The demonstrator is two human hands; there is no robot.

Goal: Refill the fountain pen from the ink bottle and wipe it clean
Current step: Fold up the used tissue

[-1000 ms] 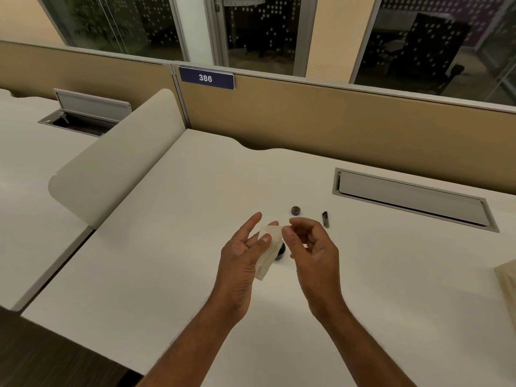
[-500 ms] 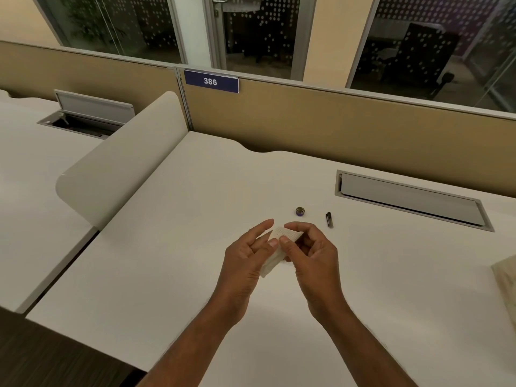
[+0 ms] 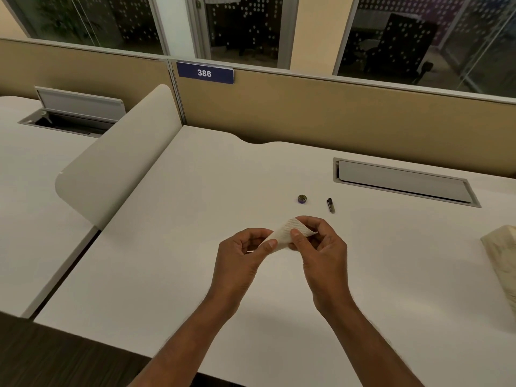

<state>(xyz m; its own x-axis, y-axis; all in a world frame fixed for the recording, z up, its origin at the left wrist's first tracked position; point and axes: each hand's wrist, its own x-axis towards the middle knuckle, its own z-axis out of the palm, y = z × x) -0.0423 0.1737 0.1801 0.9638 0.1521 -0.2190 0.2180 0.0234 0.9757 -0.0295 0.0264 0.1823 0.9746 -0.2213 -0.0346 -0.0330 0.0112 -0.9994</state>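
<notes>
Hands pinching tissue, cap beyond

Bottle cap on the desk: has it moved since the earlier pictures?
No. The bottle cap lies at the same spot, just left of the pen cap and in front of the hatch.

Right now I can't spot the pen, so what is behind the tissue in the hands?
Behind the tissue, held by the left hand and right hand, only curled fingers show. A pen cannot be seen; the tissue and hands may cover one.
</notes>
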